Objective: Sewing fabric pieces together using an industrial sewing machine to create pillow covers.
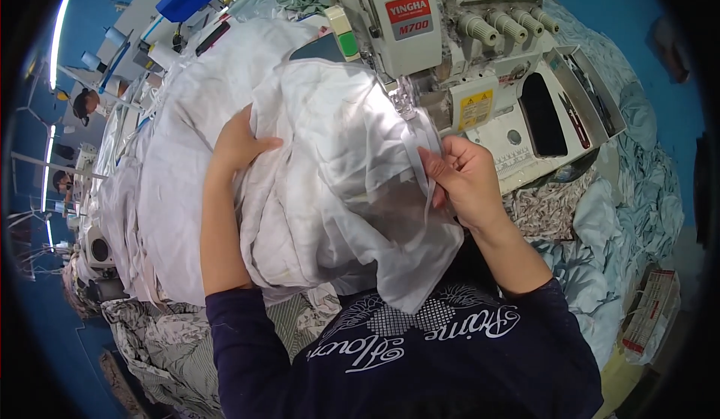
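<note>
A large sheer white cloth (322,126) spreads over the machine's bed and hangs down in front of me. My right hand (463,173) pinches the cloth's right edge between thumb and fingers, just below the lit presser foot (405,102) of an overlock sewing machine (457,51). The edge runs as a narrow strip from the foot down to that hand. On the left, my left hand (241,145) grips a fold of the same cloth, its thumb on top and its other fingers mostly hidden in the fabric.
Right of the needle area lie a black phone (543,114), red-handled thread snips (576,120) and a tool tray (589,89). Pale blue cloth (600,254) is heaped at the right, patterned cloth (165,351) at lower left. Other people and machines are at far left.
</note>
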`<action>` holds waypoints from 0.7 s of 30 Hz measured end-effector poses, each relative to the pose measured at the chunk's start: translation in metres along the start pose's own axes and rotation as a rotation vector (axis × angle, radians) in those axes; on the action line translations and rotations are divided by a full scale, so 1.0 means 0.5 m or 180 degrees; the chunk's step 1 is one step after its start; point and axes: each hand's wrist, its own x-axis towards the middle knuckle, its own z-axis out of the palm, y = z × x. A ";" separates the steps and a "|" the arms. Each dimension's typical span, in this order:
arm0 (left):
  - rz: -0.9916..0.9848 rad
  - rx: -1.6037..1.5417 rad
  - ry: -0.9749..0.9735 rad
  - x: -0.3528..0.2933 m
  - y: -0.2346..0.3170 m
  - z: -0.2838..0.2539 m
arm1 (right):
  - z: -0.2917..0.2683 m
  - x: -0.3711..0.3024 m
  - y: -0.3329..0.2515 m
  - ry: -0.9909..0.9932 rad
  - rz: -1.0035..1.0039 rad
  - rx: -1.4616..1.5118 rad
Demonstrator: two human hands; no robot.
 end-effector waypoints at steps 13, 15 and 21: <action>-0.1437 0.1134 0.2427 0.003 -0.315 0.009 | 0.001 -0.013 0.002 -0.0178 -0.0190 0.0110; -0.1908 0.1438 0.1957 0.009 -0.333 -0.001 | 0.006 -0.011 0.003 -0.0211 -0.0206 0.0151; 0.2257 -0.1450 0.1387 -0.052 0.230 -0.123 | -0.023 -0.007 0.011 -0.0170 -0.0354 -0.0091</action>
